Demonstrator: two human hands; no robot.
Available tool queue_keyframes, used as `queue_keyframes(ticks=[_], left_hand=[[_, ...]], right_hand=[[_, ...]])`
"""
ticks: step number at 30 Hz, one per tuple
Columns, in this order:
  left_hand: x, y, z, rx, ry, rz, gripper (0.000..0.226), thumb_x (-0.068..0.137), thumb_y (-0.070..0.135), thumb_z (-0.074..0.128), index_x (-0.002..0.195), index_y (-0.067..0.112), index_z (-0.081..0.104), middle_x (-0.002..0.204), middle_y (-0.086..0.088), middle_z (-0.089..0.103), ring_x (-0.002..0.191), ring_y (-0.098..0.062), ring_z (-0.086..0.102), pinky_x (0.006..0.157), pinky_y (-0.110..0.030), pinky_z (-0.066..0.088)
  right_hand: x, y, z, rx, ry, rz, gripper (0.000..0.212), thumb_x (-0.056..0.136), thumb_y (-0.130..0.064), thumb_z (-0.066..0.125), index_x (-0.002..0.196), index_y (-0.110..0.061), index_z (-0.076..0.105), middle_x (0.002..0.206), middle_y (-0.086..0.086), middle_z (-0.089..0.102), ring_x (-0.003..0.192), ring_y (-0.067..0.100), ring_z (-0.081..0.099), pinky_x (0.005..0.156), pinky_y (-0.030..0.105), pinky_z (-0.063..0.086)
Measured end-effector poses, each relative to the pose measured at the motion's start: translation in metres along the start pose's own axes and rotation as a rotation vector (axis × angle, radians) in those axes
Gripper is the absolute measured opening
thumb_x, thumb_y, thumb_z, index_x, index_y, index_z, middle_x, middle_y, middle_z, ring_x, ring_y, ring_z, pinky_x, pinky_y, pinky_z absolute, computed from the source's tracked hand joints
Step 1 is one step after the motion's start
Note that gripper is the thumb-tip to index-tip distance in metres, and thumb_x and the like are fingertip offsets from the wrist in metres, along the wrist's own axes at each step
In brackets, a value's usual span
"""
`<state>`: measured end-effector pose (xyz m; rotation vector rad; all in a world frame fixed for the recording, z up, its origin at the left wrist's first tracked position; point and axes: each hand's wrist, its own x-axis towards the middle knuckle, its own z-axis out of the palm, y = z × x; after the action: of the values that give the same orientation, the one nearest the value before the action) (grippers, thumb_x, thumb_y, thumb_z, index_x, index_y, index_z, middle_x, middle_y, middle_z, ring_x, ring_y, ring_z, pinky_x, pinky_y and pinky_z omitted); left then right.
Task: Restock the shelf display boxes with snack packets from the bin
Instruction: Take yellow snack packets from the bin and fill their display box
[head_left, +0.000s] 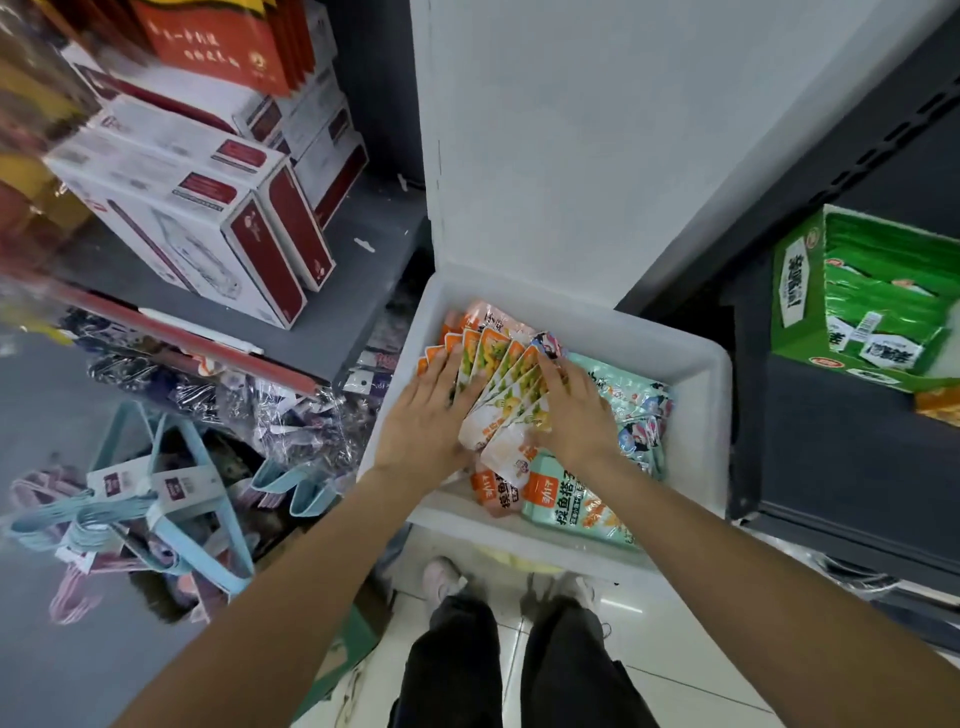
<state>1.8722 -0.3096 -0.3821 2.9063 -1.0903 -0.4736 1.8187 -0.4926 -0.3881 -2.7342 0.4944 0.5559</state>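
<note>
A white bin (696, 415) stands in front of me with snack packets inside. A fanned row of orange-and-white packets (501, 387) lies across its middle. My left hand (428, 410) rests flat on the left side of the fan with fingers straight. On the right side of the fan lies my right hand (576, 410), fingers spread over the packets. Mint-green packets (571, 501) lie under and to the right of them. A green display box (800, 291) with green packets stands on the dark shelf at the right.
White-and-red boxes (218, 228) are stacked on a grey shelf (353, 291) at the left. Blue hangers (171, 499) and wrapped goods hang below it. A white pillar (571, 130) rises behind the bin. My legs and shoes stand on the tiled floor (675, 654).
</note>
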Motion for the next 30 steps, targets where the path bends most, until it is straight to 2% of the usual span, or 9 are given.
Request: queue_keyframes(ticks=[6, 10, 12, 15, 17, 18, 22, 25, 30], left_hand=[[0.002, 0.001, 0.004, -0.006, 0.039, -0.020, 0.090, 0.086, 0.055, 0.053, 0.150, 0.030, -0.005, 0.157, -0.008, -0.017, 0.144, -0.022, -0.019, 0.114, -0.033, -0.011], [0.003, 0.004, 0.005, -0.004, 0.062, -0.044, 0.086, 0.089, 0.051, 0.053, 0.150, 0.032, -0.004, 0.157, -0.007, -0.014, 0.144, -0.022, -0.016, 0.113, -0.033, -0.011], [0.003, 0.005, 0.004, 0.017, 0.063, -0.054, 0.086, 0.089, 0.048, 0.054, 0.150, 0.033, -0.005, 0.158, -0.007, -0.013, 0.145, -0.022, -0.015, 0.114, -0.033, -0.010], [0.004, 0.007, 0.003, -0.007, 0.072, -0.057, 0.085, 0.088, 0.044, 0.057, 0.150, 0.033, 0.000, 0.158, -0.006, -0.009, 0.145, -0.022, -0.011, 0.114, -0.034, -0.008], [0.005, 0.007, 0.001, -0.050, 0.086, -0.055, 0.082, 0.087, 0.040, 0.061, 0.150, 0.033, 0.008, 0.159, -0.006, -0.003, 0.146, -0.022, -0.006, 0.113, -0.033, -0.007], [0.005, 0.007, 0.000, -0.076, 0.100, -0.054, 0.080, 0.086, 0.037, 0.063, 0.149, 0.033, 0.014, 0.159, -0.006, 0.001, 0.146, -0.023, -0.003, 0.114, -0.033, -0.005], [0.009, 0.007, -0.001, -0.171, 0.203, -0.076, 0.074, 0.078, 0.020, 0.073, 0.143, 0.021, 0.037, 0.153, -0.009, 0.028, 0.143, -0.027, 0.020, 0.115, -0.038, 0.014], [0.011, 0.007, 0.000, -0.270, 0.255, -0.109, 0.067, 0.071, 0.009, 0.078, 0.132, 0.009, 0.051, 0.140, -0.011, 0.046, 0.130, -0.031, 0.039, 0.105, -0.041, 0.034], [0.014, 0.004, -0.001, -0.310, 0.286, -0.149, 0.035, 0.077, 0.008, 0.073, 0.109, 0.008, 0.060, 0.115, -0.009, 0.055, 0.110, -0.027, 0.046, 0.089, -0.035, 0.039]], right_hand=[[0.009, 0.012, -0.016, 0.006, 0.196, 0.105, 0.094, 0.078, -0.045, 0.071, 0.149, -0.025, 0.012, 0.128, 0.013, 0.039, 0.120, 0.029, 0.039, 0.099, 0.041, 0.038], [0.006, 0.026, -0.025, -0.082, 0.237, 0.119, 0.062, 0.087, -0.044, 0.061, 0.141, -0.025, 0.036, 0.122, 0.010, 0.048, 0.117, 0.027, 0.043, 0.099, 0.041, 0.033], [0.005, 0.032, -0.029, -0.107, 0.192, 0.099, 0.042, 0.088, -0.045, 0.058, 0.126, -0.027, 0.057, 0.116, 0.007, 0.054, 0.114, 0.025, 0.047, 0.099, 0.040, 0.031], [0.000, 0.039, -0.035, -0.021, 0.209, 0.089, 0.021, 0.090, -0.041, 0.059, 0.098, -0.026, 0.072, 0.095, 0.006, 0.064, 0.100, 0.026, 0.055, 0.090, 0.037, 0.036], [-0.003, 0.044, -0.038, 0.073, 0.241, 0.109, 0.025, 0.090, -0.038, 0.059, 0.070, -0.024, 0.063, 0.074, 0.004, 0.064, 0.083, 0.027, 0.061, 0.080, 0.035, 0.039], [-0.005, 0.046, -0.039, 0.130, 0.245, 0.122, 0.029, 0.091, -0.036, 0.059, 0.066, -0.021, 0.059, 0.070, 0.004, 0.064, 0.077, 0.028, 0.062, 0.077, 0.034, 0.042], [-0.010, 0.046, -0.042, 0.424, 0.207, 0.109, 0.016, 0.091, -0.023, 0.061, 0.094, -0.010, 0.068, 0.090, 0.009, 0.071, 0.082, 0.026, 0.065, 0.076, 0.042, 0.053], [-0.013, 0.043, -0.042, 0.508, 0.178, 0.069, 0.023, 0.090, -0.016, 0.061, 0.112, -0.009, 0.065, 0.104, 0.010, 0.070, 0.092, 0.027, 0.065, 0.082, 0.044, 0.053], [-0.015, 0.038, -0.040, 0.594, 0.157, 0.088, 0.025, 0.093, -0.022, 0.055, 0.096, -0.001, 0.067, 0.090, 0.018, 0.070, 0.081, 0.034, 0.064, 0.072, 0.038, 0.051]])
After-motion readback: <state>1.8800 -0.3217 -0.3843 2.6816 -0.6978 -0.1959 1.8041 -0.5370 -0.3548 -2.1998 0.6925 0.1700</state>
